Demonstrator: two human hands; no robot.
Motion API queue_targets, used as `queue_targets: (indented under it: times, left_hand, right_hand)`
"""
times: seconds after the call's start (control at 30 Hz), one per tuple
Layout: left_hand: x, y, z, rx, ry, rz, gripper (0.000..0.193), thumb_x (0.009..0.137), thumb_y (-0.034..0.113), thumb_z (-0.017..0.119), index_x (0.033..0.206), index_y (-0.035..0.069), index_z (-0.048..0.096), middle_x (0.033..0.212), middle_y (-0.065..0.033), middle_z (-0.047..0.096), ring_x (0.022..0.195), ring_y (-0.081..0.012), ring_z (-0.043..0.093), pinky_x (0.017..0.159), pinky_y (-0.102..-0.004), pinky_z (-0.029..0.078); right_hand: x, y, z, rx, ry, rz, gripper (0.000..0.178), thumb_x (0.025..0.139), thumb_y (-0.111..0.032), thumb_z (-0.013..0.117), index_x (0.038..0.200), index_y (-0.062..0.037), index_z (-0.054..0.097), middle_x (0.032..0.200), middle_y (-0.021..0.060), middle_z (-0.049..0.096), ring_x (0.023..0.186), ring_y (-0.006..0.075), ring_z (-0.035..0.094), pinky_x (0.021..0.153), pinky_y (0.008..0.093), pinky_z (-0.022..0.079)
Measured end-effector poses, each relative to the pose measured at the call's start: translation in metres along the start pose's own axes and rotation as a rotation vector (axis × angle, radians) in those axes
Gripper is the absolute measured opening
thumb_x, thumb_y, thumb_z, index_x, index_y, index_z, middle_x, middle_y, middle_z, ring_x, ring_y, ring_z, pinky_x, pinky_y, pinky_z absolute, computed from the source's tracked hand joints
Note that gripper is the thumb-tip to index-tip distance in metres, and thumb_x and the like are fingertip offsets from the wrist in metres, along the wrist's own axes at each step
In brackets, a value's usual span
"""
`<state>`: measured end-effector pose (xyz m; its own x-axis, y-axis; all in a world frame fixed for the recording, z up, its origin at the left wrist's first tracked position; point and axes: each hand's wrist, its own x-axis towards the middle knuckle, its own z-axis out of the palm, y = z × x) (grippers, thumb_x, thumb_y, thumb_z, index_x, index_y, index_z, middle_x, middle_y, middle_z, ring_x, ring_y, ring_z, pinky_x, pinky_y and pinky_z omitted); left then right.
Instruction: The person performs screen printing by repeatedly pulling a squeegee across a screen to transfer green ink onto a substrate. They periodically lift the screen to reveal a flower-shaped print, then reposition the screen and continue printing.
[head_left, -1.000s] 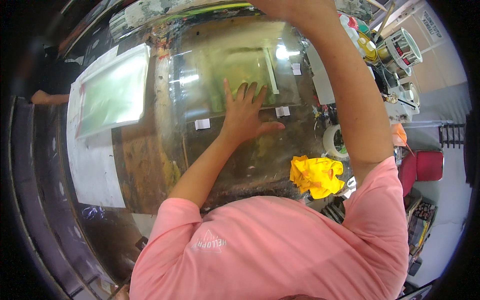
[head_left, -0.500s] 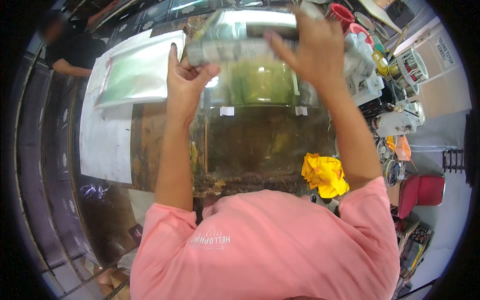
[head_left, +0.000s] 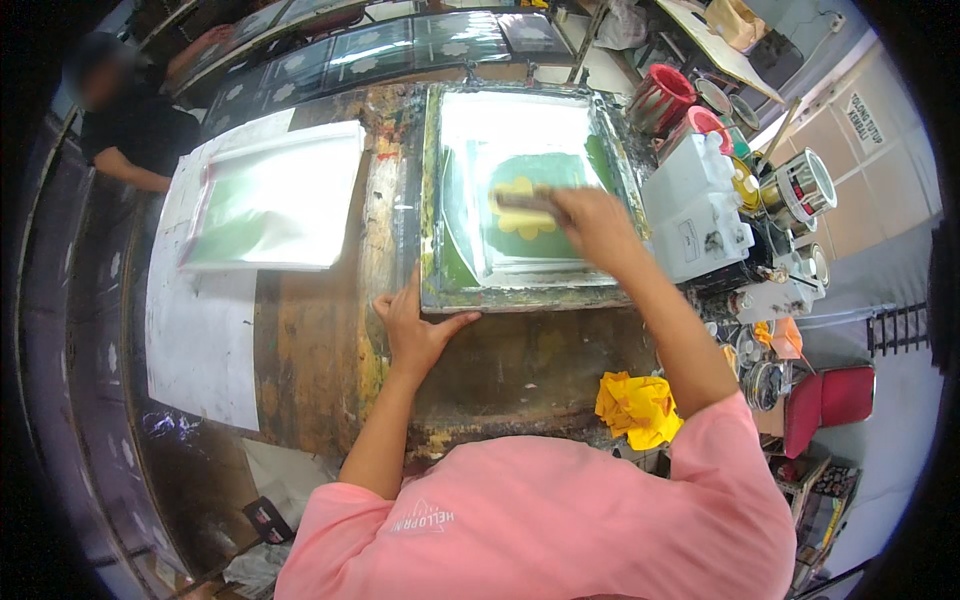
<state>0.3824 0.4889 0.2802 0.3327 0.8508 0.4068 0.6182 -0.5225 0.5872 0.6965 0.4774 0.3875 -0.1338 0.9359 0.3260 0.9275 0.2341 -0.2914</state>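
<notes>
A screen printing frame (head_left: 432,200) lies flat on the worn table. On its green and white mesh shows a yellow flower shape (head_left: 530,225). My right hand (head_left: 598,228) is closed round a squeegee (head_left: 535,204), blurred by motion, over the flower. At the frame's near left corner, my left hand (head_left: 415,325) has thumb and forefinger spread apart against the edges. To its left lies a stack of shiny greenish sheets (head_left: 280,200) on white paper (head_left: 200,340).
A crumpled yellow cloth (head_left: 640,410) lies at the table's near right. White jugs (head_left: 695,215), a red bucket (head_left: 662,95) and paint cans (head_left: 800,185) crowd the right side. A red chair (head_left: 830,400) stands beyond. Another person (head_left: 125,120) is at the far left.
The raised frame is now down flat on the table. My left hand has come nearer to its front corner, and my right hand now holds the squeegee over the mesh.
</notes>
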Motion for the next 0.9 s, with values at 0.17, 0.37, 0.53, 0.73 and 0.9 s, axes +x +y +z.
queue_targets:
  times: [0.17, 0.37, 0.53, 0.73, 0.9]
  left_hand:
    - [0.000, 0.002, -0.003, 0.011, -0.022, 0.016, 0.115, 0.061, 0.060, 0.092, 0.147, -0.004, 0.051, 0.098, -0.0090, 0.072, 0.090, -0.0224, 0.061, 0.095, -0.0411, 0.031]
    - [0.000, 0.002, -0.001, 0.027, -0.003, 0.047, 0.116, 0.059, 0.057, 0.093, 0.148, -0.003, 0.051, 0.097, -0.0084, 0.072, 0.087, -0.0214, 0.060, 0.094, -0.0403, 0.032]
    - [0.001, 0.002, 0.000, 0.001, 0.008, 0.051, 0.115, 0.059, 0.057, 0.093, 0.148, -0.003, 0.051, 0.100, -0.0085, 0.073, 0.090, -0.0229, 0.060, 0.093, -0.0400, 0.034]
    - [-0.001, 0.000, -0.001, 0.008, 0.001, 0.033, 0.113, 0.062, 0.059, 0.092, 0.147, -0.002, 0.052, 0.100, -0.0092, 0.073, 0.092, -0.0243, 0.059, 0.093, -0.0405, 0.035]
    - [0.001, 0.003, -0.002, -0.005, 0.012, 0.047, 0.110, 0.063, 0.059, 0.091, 0.146, -0.002, 0.053, 0.099, -0.0097, 0.073, 0.093, -0.0248, 0.059, 0.093, -0.0403, 0.035]
  right_hand:
    - [0.100, 0.075, 0.034, -0.104, -0.011, 0.063, 0.031, 0.093, -0.014, 0.063, 0.123, -0.0124, 0.071, 0.101, 0.0159, 0.073, 0.094, 0.0378, 0.069, 0.082, 0.0496, 0.054]
    - [0.150, 0.130, 0.080, -0.228, 0.006, -0.037, 0.032, 0.095, -0.031, 0.062, 0.124, -0.0191, 0.070, 0.103, 0.0104, 0.074, 0.097, 0.0332, 0.070, 0.081, 0.0479, 0.057]
    - [0.120, 0.097, 0.085, -0.304, 0.038, 0.022, 0.041, 0.094, -0.052, 0.063, 0.118, -0.0205, 0.072, 0.100, 0.0052, 0.071, 0.097, 0.0286, 0.069, 0.077, 0.0455, 0.057]
    - [0.029, 0.022, 0.059, -0.269, -0.040, 0.041, 0.039, 0.092, -0.051, 0.067, 0.111, -0.0186, 0.075, 0.098, 0.0047, 0.069, 0.094, 0.0270, 0.068, 0.073, 0.0431, 0.057]
    - [-0.057, -0.052, 0.023, -0.160, -0.102, 0.064, 0.036, 0.092, -0.048, 0.068, 0.109, -0.0159, 0.073, 0.095, 0.0065, 0.067, 0.090, 0.0284, 0.067, 0.071, 0.0432, 0.057]
